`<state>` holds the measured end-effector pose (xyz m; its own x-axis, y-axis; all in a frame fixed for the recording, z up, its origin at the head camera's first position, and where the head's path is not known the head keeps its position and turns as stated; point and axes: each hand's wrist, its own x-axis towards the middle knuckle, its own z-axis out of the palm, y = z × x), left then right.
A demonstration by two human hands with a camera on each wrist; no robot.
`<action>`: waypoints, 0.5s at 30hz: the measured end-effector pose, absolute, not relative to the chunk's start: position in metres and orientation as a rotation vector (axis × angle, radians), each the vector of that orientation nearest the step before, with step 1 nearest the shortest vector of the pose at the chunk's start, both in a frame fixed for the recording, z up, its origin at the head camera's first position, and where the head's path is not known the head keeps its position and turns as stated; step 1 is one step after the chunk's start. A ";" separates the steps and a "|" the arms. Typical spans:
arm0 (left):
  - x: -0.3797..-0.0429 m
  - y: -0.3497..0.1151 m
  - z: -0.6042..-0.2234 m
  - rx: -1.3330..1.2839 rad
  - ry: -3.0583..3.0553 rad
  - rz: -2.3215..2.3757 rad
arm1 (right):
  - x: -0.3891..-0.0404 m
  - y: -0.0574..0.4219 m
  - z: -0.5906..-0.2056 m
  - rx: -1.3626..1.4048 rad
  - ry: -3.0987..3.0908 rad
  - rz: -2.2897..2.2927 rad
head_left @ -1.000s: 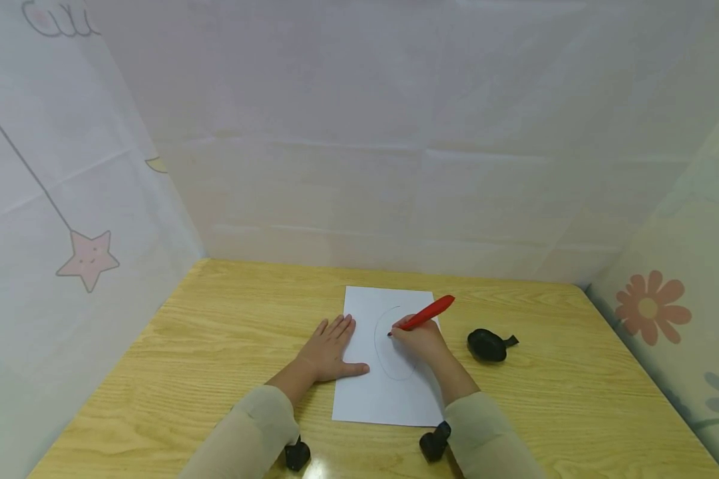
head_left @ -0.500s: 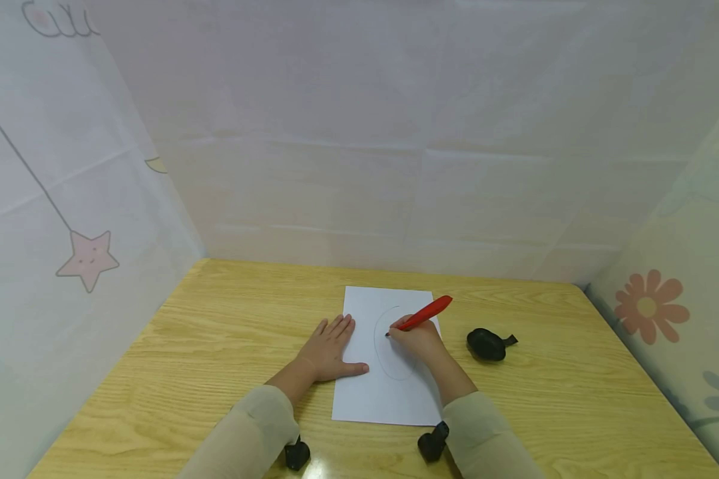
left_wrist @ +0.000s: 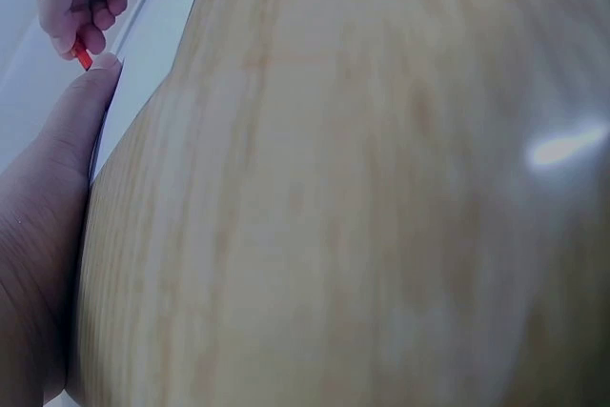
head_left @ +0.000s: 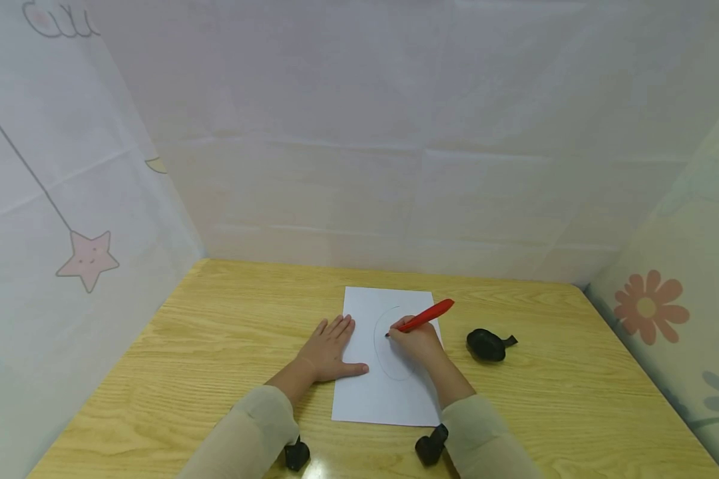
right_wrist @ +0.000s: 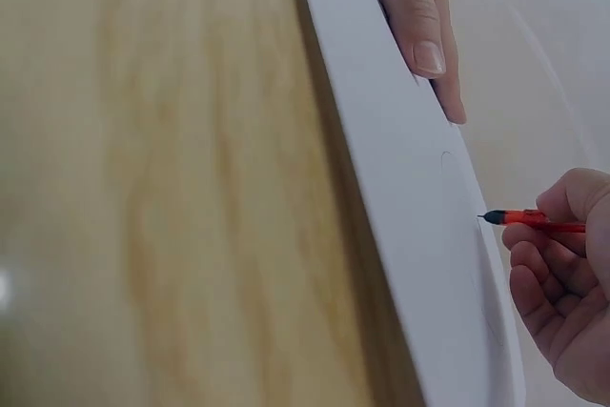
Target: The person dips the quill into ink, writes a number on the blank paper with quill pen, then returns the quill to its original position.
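On the wooden table lies a white sheet of paper (head_left: pixel 383 406) bearing a thin drawn curve, like an oval open at its upper right. My right hand (head_left: pixel 418 344) pinches a red pen (head_left: pixel 430 313) with its dark tip inside that curve; whether the tip touches the paper I cannot tell. In the right wrist view the thumb and forefinger hold the pen (right_wrist: pixel 548 223) near its tip, other fingers curled below. My left hand (head_left: pixel 329 354) rests flat over the sheet's left edge, fingers spread, its thumb on the paper. The left wrist view shows the thumb (left_wrist: pixel 81 107) pointing toward the pen.
To the right of the sheet sits a dark, rounded object (head_left: pixel 486 345) with a short flared tail. Small black devices (head_left: pixel 297 455) are by both sleeves. Pale printed cloth (head_left: pixel 395 166) encloses the table (head_left: pixel 245 299) at the back and sides.
The pen tip has shifted slightly left within the curve, with small tilts of the pen's upper end. The left hand and the sheet look the same.
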<state>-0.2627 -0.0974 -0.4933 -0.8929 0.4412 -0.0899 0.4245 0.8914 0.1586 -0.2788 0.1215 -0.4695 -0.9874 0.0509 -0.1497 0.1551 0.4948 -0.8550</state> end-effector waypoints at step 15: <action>-0.263 -0.098 -0.492 0.681 2.926 0.195 | -0.277 0.118 -0.472 0.149 2.704 -1.463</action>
<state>-0.2625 -0.0978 -0.4916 -0.8897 0.4460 -0.0976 0.4290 0.8899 0.1551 -0.2766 0.1175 -0.4717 -0.9934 0.0547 -0.1013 0.1147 0.5439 -0.8313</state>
